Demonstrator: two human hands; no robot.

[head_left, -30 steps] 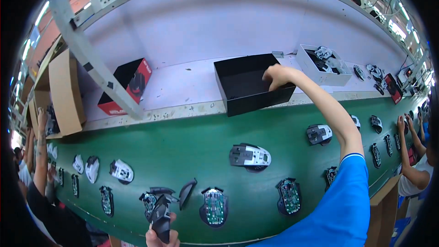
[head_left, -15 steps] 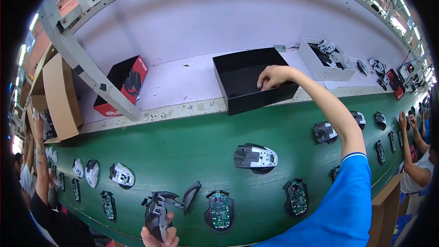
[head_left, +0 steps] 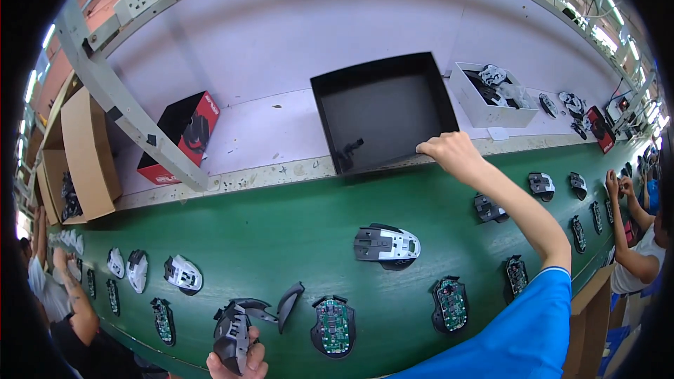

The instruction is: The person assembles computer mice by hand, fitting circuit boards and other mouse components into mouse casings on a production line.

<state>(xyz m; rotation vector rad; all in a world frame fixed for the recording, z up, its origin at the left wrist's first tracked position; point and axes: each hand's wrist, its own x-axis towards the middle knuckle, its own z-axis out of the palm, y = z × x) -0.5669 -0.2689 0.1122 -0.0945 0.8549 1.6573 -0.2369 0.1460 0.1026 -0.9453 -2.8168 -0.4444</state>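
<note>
My right hand [head_left: 453, 153] is closed on the near right rim of a black open box [head_left: 390, 109]. The box is tilted towards me on the shelf edge, and a few small black parts [head_left: 349, 154] lie in its near left corner. At the lower left, my left hand [head_left: 246, 366] holds a dark grey computer mouse shell [head_left: 232, 342], fingers wrapped round its right side. Just beyond it, loose curved black side pieces [head_left: 290, 304] rest on the green surface. To the right of them lies a mouse base with a green circuit board [head_left: 333, 326].
A grey-and-white mouse shell [head_left: 386, 245] lies mid-belt on the green surface [head_left: 281, 231]. More circuit-board bases [head_left: 449, 304] and white shells [head_left: 184, 274] line both sides. The shelf bears a red box [head_left: 189, 137] and a white box [head_left: 491, 98]. Co-workers' hands [head_left: 618, 184] are at both ends.
My right hand has come out of the black box and taken its near rim; the box now tilts towards me. A co-worker's hand at the left has moved down from the cardboard box.
</note>
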